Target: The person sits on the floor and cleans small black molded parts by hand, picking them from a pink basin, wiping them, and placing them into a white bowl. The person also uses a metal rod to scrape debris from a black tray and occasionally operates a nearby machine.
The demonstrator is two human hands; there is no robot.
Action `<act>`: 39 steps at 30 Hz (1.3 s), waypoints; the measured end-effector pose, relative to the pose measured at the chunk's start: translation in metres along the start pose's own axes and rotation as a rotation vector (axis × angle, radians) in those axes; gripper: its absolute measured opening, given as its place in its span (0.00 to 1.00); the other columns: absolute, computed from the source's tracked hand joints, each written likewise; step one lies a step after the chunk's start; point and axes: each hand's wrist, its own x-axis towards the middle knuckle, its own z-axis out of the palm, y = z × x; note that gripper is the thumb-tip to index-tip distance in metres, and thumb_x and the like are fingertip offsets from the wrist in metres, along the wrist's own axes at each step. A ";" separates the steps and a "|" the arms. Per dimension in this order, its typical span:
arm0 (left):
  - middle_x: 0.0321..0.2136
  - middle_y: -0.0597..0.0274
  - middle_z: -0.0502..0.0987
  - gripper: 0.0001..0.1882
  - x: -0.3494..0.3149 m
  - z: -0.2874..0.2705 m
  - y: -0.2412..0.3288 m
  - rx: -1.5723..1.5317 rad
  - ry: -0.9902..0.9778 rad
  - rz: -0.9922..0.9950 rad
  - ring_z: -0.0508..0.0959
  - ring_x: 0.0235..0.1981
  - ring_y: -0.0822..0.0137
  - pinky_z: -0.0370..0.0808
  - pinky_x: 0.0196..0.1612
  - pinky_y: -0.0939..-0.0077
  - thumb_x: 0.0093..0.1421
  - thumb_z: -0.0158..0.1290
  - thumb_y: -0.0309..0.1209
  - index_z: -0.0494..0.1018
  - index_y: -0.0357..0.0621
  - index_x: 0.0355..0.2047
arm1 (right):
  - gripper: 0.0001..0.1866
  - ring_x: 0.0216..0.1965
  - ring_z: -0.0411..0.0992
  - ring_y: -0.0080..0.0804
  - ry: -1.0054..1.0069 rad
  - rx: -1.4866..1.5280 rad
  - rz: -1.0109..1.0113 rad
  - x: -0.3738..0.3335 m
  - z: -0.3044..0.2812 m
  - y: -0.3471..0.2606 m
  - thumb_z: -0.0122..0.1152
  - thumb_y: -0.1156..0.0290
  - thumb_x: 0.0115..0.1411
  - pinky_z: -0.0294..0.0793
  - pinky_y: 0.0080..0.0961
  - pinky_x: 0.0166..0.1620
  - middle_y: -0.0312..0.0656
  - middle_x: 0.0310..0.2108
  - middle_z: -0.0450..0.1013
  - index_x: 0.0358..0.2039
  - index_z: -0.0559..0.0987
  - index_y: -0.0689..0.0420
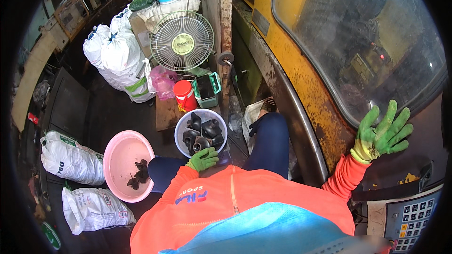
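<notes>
The left hand, in a green glove, sits just left of the frame's centre, at the near rim of a pale blue bowl. Its fingers curl loosely over the rim toward the black moulded parts heaped in the bowl; whether they actually grip one of the parts cannot be told from this view.

The right hand, also in a green glove, lies at the right of the frame. Its fingers are spread wide and released, pressed flat against the dark window panel of a yellow, rust-flecked machine, holding nothing.

To the lower left of the blue bowl, a pink basin stands on the floor with a few more black parts lying in its bottom. The person's orange sleeves and dark blue trouser legs fill the lower middle of the frame, and the bowl rests close to the knees.

Above the bowl, in the upper middle, a small round fan faces upward, with a red cup and a green container just below it. White sacks stand at the upper left, and two more white sacks lie at the lower left. A grey keypad shows at the lower right corner.
</notes>
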 end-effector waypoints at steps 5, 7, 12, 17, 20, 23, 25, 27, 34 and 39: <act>0.55 0.57 0.72 0.26 0.001 -0.001 0.001 0.010 0.001 -0.005 0.73 0.54 0.49 0.71 0.56 0.53 0.64 0.51 0.42 0.65 0.48 0.61 | 0.25 0.52 0.67 0.44 0.010 0.012 -0.001 0.000 0.001 0.001 0.68 0.59 0.49 0.62 0.40 0.43 0.37 0.57 0.70 0.50 0.79 0.39; 0.55 0.57 0.72 0.27 0.000 -0.001 0.001 0.009 -0.022 -0.003 0.73 0.54 0.49 0.70 0.56 0.54 0.64 0.51 0.42 0.65 0.48 0.61 | 0.24 0.51 0.67 0.44 -0.008 -0.003 0.006 -0.001 0.001 0.001 0.68 0.58 0.49 0.62 0.40 0.43 0.37 0.57 0.70 0.50 0.79 0.38; 0.54 0.56 0.72 0.26 0.004 -0.001 0.000 0.016 0.023 0.004 0.73 0.54 0.51 0.71 0.56 0.55 0.64 0.51 0.42 0.65 0.48 0.60 | 0.23 0.49 0.68 0.44 -0.025 -0.039 -0.025 -0.001 -0.001 0.003 0.69 0.57 0.49 0.62 0.40 0.42 0.36 0.55 0.72 0.48 0.80 0.37; 0.46 0.56 0.76 0.21 0.006 0.014 0.009 -0.157 -0.179 -0.003 0.76 0.48 0.53 0.74 0.51 0.58 0.65 0.49 0.41 0.70 0.44 0.54 | 0.21 0.43 0.71 0.45 0.069 0.095 -0.057 0.019 -0.006 0.001 0.68 0.58 0.49 0.62 0.40 0.39 0.41 0.48 0.73 0.45 0.80 0.45; 0.47 0.53 0.77 0.21 -0.007 0.029 0.022 -0.054 0.176 0.099 0.78 0.44 0.53 0.77 0.46 0.59 0.66 0.47 0.41 0.70 0.42 0.54 | 0.21 0.42 0.73 0.45 0.392 0.567 0.086 0.019 -0.010 -0.025 0.61 0.74 0.50 0.71 0.38 0.46 0.49 0.45 0.73 0.48 0.74 0.61; 0.49 0.51 0.76 0.23 -0.027 0.041 0.037 -0.168 0.016 0.225 0.79 0.45 0.52 0.77 0.48 0.56 0.68 0.44 0.42 0.69 0.42 0.57 | 0.19 0.43 0.74 0.44 0.230 1.245 0.360 -0.017 -0.022 -0.091 0.53 0.82 0.54 0.75 0.35 0.50 0.53 0.44 0.73 0.48 0.72 0.68; 0.50 0.50 0.76 0.23 -0.037 0.045 0.042 -0.215 -0.081 0.281 0.78 0.46 0.50 0.76 0.50 0.54 0.68 0.45 0.41 0.67 0.42 0.58 | 0.14 0.46 0.75 0.38 -0.356 1.534 0.432 -0.052 -0.026 -0.145 0.52 0.78 0.60 0.73 0.32 0.51 0.51 0.45 0.76 0.46 0.76 0.66; 0.51 0.50 0.75 0.23 -0.043 0.045 0.043 -0.213 -0.075 0.319 0.77 0.47 0.50 0.75 0.51 0.54 0.68 0.45 0.41 0.66 0.42 0.59 | 0.14 0.45 0.75 0.31 -0.931 1.887 0.464 -0.089 -0.002 -0.226 0.58 0.70 0.61 0.72 0.26 0.50 0.45 0.41 0.78 0.45 0.79 0.62; 0.49 0.50 0.75 0.24 -0.041 0.025 0.029 -0.175 0.077 0.373 0.77 0.47 0.52 0.75 0.50 0.57 0.68 0.45 0.41 0.66 0.39 0.58 | 0.26 0.55 0.71 0.37 -1.495 1.776 0.631 -0.200 0.107 -0.428 0.52 0.67 0.58 0.66 0.28 0.58 0.50 0.55 0.72 0.59 0.71 0.56; 0.51 0.50 0.74 0.27 -0.043 0.025 0.031 -0.239 0.029 0.415 0.75 0.49 0.49 0.73 0.52 0.54 0.67 0.47 0.42 0.64 0.38 0.60 | 0.31 0.61 0.65 0.46 -1.445 1.785 0.465 -0.225 0.115 -0.468 0.56 0.62 0.57 0.63 0.33 0.61 0.54 0.59 0.67 0.61 0.68 0.59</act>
